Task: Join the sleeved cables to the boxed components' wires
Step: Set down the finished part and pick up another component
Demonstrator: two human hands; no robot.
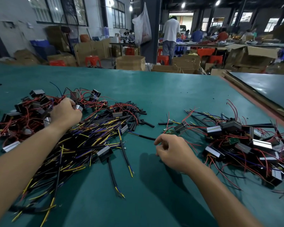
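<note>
A heap of black sleeved cables point(82, 141) with yellow and blue wire ends covers the left of the green table point(162, 99). Behind it lies a pile of small boxed components point(31, 110) with red wires. My left hand point(66, 112) reaches into that pile, fingers curled round a silver-faced boxed component point(79, 107). My right hand point(172, 149) hovers over the mat at centre with loosely curled fingers that hold nothing. To its right sits a second pile of boxed components point(246, 145) with cables attached.
Short black sleeve pieces point(138, 115) lie scattered behind the cable heap. A second table point(269, 90) stands at the right. Beyond the table's far edge are cardboard boxes point(129, 63), red stools and several people working.
</note>
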